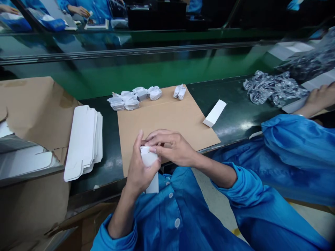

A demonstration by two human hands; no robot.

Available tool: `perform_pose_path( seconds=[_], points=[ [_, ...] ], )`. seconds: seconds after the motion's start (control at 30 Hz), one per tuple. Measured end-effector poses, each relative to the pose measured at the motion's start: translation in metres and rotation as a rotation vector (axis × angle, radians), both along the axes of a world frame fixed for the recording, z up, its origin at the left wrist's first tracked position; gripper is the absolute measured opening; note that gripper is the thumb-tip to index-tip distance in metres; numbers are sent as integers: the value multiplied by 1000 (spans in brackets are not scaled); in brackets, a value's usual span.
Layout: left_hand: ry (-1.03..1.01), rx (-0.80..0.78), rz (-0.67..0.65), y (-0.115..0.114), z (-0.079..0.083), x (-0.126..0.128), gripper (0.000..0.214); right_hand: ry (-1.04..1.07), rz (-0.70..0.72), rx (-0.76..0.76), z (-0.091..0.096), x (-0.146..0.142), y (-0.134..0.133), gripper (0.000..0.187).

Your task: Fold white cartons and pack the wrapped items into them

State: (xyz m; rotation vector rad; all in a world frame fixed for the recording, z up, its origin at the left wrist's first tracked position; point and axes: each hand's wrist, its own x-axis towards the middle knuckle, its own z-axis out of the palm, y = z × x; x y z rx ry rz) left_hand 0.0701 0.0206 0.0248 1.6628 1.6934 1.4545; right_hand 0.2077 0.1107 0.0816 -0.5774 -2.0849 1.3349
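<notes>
My left hand point(141, 170) is wrapped round a narrow white carton point(150, 159), held upright in front of my body above the table's edge. The fingers of my right hand point(172, 146) are closed over the carton's top end, with the thumb pressing at its flap. Whether anything lies inside the carton cannot be seen. Beneath and beyond my hands spreads a flat brown cardboard sheet point(157, 120). Along its far edge sit several small white-wrapped bundles point(131, 99), and one more wrapped bundle point(179, 91) lies apart. Another white carton point(215, 113) rests on the sheet's right edge.
Flattened white cartons point(83, 139) are stacked at left, beside an opened brown cardboard box point(34, 111) holding more. Clear plastic-wrapped items point(273, 87) lie at right, near a co-worker's hand point(318, 99). A green barrier point(157, 68) runs behind the table, with another person's hand point(80, 11) beyond.
</notes>
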Motion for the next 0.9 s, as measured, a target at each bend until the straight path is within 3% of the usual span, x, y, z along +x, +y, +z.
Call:
perform_pose_path(
  seconds=[0.1,0.3,0.43,0.53,0.6,0.63,0.73,0.8,0.9],
  points=[
    [75,-26,-51,-2,5,-5,72,-4,43,199,-5,4,-4,21],
    [34,24,-62,-6,7,-6,70,92,43,381,-23,8,-13,32],
    [2,0,-86,-10,3,-3,66,-50,19,560,-28,9,-23,31],
    [-126,-83,-41,-4,-1,0,61,-167,72,545,-24,10,-20,35],
    [-344,-125,102,8,-4,-1,53,-237,66,435,-17,12,0,47],
    [-496,-116,186,15,-6,-2,47,-324,-13,393,-13,14,18,53],
    [-926,3,350,42,-16,-12,26,-755,-526,374,0,22,92,51],
    [-1027,73,389,55,-24,-19,21,-906,-724,366,5,28,144,53],
    [-1011,87,408,63,-34,-27,27,-1005,-765,335,6,36,199,66]
  ],
)
